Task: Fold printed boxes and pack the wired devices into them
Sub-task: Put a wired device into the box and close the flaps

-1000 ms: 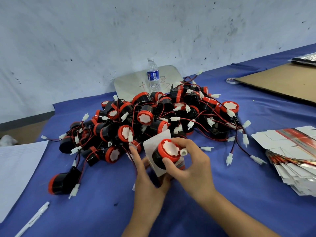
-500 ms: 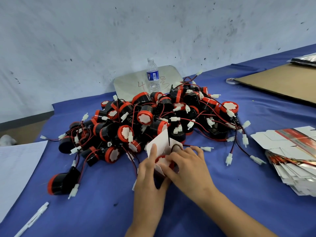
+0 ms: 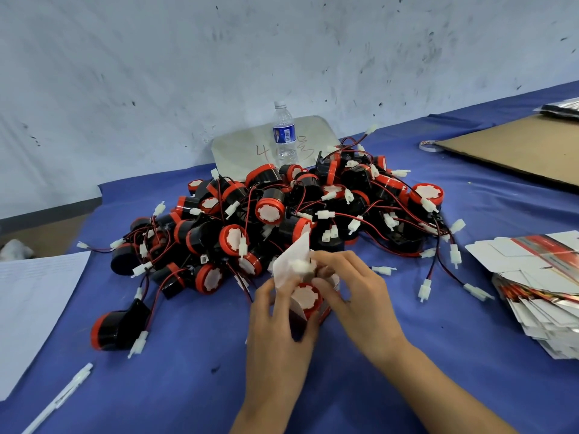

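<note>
Head view: left hand (image 3: pixel 279 336) has its grip wrapped around the printed box (image 3: pixel 286 269) on the blue surface (image 3: pixel 188 377); right hand (image 3: pixel 357 296) has its grip pinching the wired device (image 3: pixel 305 297), seated in the box's open top.

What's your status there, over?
Left hand grips box. Right hand pinches connector over device, seated in box. Flap open. Loose pile close behind.

Red-capped device (image 3: pixel 306 297) inside open box (image 3: pixel 290 261)

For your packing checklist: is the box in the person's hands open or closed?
Open. The box has its white flap raised, and the device shows inside.
</note>
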Action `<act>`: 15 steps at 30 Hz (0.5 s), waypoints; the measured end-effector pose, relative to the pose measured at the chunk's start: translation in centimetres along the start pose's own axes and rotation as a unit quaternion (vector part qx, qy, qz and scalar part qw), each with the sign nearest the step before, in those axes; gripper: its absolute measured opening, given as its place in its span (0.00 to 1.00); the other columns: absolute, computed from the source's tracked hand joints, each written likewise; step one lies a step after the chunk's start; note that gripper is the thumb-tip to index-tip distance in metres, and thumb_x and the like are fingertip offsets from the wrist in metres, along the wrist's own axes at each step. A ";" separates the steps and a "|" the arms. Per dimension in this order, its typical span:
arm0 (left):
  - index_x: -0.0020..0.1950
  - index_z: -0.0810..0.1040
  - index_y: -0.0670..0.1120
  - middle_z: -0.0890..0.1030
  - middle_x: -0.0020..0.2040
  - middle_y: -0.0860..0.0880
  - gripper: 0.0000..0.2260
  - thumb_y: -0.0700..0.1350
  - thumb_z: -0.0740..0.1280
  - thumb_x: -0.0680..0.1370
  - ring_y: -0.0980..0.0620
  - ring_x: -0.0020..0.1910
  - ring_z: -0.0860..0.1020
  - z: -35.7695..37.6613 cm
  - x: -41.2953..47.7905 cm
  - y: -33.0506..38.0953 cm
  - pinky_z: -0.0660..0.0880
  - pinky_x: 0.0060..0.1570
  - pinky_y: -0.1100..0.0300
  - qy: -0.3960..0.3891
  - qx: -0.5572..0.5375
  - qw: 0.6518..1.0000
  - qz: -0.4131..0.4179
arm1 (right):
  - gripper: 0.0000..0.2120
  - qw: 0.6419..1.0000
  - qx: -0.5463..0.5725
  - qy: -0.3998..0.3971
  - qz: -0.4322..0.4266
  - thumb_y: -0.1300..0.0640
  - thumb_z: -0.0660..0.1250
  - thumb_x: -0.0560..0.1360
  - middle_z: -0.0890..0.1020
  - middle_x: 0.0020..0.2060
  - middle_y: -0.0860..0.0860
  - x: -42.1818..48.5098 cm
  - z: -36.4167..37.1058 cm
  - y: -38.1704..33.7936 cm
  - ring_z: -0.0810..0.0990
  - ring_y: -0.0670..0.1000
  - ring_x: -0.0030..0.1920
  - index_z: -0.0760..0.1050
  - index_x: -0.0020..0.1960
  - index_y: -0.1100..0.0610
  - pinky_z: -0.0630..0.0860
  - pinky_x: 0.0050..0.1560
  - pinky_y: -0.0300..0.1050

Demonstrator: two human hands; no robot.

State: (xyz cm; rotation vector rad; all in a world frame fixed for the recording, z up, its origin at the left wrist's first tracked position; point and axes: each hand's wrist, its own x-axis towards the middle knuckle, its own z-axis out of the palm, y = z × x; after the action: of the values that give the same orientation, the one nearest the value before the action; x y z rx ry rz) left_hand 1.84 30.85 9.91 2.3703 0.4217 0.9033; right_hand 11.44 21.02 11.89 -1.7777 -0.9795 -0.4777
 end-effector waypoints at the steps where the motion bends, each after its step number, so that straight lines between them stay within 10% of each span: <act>1: 0.67 0.68 0.61 0.69 0.65 0.60 0.25 0.61 0.68 0.71 0.61 0.63 0.68 -0.1 0.0 0.2 0.65 0.51 0.73 0.001 0.007 1.000 0.002 | 0.10 1.000 -0.021 0.008 -0.004 0.63 0.70 0.74 0.79 0.46 0.47 0.0 0.0 0.1 0.78 0.44 0.45 0.80 0.55 0.57 0.75 0.44 0.35; 5: 0.66 0.64 0.63 0.70 0.61 0.60 0.28 0.66 0.65 0.68 0.59 0.58 0.67 -0.1 -0.2 0.6 0.64 0.45 0.73 -0.011 0.013 1.000 -0.004 | 0.04 0.998 -0.031 0.047 0.034 0.64 0.68 0.74 0.80 0.41 0.49 0.1 0.0 0.2 0.79 0.50 0.42 0.79 0.48 0.57 0.74 0.45 0.37; 10: 0.68 0.66 0.61 0.70 0.61 0.60 0.29 0.66 0.65 0.69 0.59 0.58 0.66 -0.1 -0.2 0.5 0.64 0.44 0.73 -0.021 0.019 1.000 -0.008 | 0.24 0.988 0.045 0.023 0.146 0.63 0.67 0.76 0.82 0.38 0.41 0.4 -0.5 0.0 0.80 0.41 0.44 0.65 0.52 0.33 0.74 0.41 0.30; 15: 0.67 0.63 0.62 0.70 0.60 0.59 0.29 0.62 0.70 0.69 0.57 0.57 0.68 0.0 -0.3 0.4 0.63 0.44 0.73 -0.018 0.025 0.999 -0.011 | 0.10 0.995 -0.029 0.009 0.097 0.61 0.66 0.78 0.83 0.38 0.51 0.1 0.0 0.4 0.80 0.54 0.43 0.75 0.56 0.49 0.77 0.42 0.53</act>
State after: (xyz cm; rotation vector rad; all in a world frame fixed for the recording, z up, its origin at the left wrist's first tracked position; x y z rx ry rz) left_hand 1.70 30.40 9.99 2.4177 0.4606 0.8473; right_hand 11.82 20.95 11.74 -1.8952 -0.7774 -0.4004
